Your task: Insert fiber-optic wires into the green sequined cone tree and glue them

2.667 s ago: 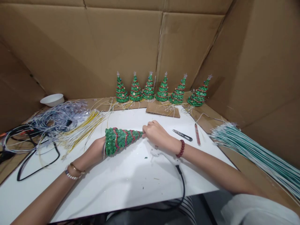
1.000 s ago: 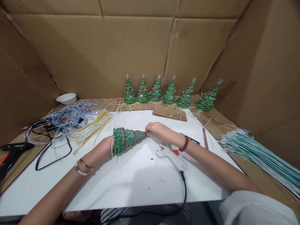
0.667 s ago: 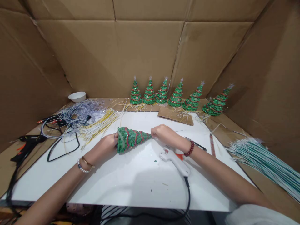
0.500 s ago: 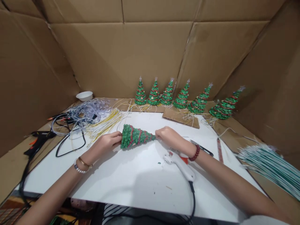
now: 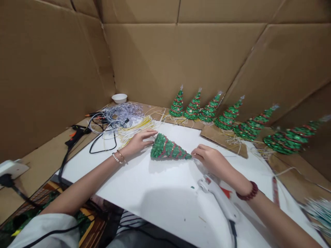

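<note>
The little green tree (image 5: 167,150) I am working on lies on its side near the middle of the white tabletop (image 5: 144,193), its wide base toward my left and its tip toward my right. My right hand (image 5: 212,160) is closed on the tip, thumb and fingers pinched around it, so I cannot tell whether the tip carries a clear topper. My left hand (image 5: 141,139) lies slack just beside the base with the fingers stretched out and nothing in its grasp; whether it touches the base I cannot tell. The tree is fully covered in green pieces with red bands winding round it. Along the far edge six finished trees (image 5: 227,119) stand upright in a row, each with a clear topper and loose wire ends at its foot, some of them on a cardboard piece (image 5: 219,136). This one is not standing with them. The white glue gun (image 5: 219,194) lies on the tabletop just beside my right wrist. Toward the far left corner there is a bundle of yellow-white wires (image 5: 137,125), a tangle of clear wires (image 5: 119,115) and a white bowl (image 5: 119,98).
</note>
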Demonstrator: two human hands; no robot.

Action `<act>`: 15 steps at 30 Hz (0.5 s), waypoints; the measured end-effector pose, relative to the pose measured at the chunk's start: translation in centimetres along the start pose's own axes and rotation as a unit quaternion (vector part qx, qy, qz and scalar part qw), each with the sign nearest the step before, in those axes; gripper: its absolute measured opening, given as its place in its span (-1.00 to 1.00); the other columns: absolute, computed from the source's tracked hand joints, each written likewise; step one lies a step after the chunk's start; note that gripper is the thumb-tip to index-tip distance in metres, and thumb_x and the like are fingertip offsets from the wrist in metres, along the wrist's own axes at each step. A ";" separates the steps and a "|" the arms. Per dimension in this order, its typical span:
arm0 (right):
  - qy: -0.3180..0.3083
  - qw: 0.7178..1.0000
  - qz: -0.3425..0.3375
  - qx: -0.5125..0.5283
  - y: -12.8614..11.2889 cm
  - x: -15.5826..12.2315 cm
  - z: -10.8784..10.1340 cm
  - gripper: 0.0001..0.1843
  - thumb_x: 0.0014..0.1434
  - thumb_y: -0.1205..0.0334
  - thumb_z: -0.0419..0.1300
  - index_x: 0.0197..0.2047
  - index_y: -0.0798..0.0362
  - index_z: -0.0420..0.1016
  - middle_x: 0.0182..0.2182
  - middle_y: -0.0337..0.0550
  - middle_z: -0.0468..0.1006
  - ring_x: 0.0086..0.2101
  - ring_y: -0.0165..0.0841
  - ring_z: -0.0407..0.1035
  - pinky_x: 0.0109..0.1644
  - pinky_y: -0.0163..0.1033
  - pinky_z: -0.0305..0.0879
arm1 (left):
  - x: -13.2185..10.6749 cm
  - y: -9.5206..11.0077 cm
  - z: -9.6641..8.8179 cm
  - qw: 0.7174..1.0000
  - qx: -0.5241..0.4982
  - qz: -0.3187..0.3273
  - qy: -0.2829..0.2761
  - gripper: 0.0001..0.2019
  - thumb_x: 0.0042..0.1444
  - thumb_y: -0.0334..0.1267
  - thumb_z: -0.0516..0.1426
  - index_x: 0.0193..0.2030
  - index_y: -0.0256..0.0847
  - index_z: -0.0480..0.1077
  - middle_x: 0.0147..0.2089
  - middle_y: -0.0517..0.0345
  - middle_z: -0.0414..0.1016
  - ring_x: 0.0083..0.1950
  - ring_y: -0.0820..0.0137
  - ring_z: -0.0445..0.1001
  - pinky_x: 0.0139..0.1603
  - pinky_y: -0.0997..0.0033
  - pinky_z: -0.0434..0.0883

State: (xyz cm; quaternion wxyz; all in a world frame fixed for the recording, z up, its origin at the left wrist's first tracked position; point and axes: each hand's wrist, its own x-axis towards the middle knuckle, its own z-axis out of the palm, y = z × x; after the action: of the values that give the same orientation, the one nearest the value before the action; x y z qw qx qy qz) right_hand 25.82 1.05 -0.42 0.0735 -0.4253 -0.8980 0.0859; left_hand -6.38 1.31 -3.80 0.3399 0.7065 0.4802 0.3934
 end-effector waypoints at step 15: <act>-0.042 0.992 0.028 0.114 1.1 0.4 0.1 -0.84 0.14 0.14 0.06 -0.25 -0.03 0.41 -0.37 -0.14 0.54 -0.39 -0.30 0.45 -0.29 -0.21 0.38 | -1.4 1.2 -2.3 0.996 -0.009 -0.047 -0.076 -0.88 0.07 -0.33 0.16 -0.31 -0.23 0.55 -0.28 0.10 0.62 -0.25 0.40 0.55 -0.21 0.45 0.42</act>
State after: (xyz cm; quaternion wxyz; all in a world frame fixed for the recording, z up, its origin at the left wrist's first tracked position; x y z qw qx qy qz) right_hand 26.37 2.04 -0.75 0.0812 -0.4354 -0.8721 0.2078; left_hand -8.22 -0.14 -2.02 0.3998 0.7080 0.4824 0.3258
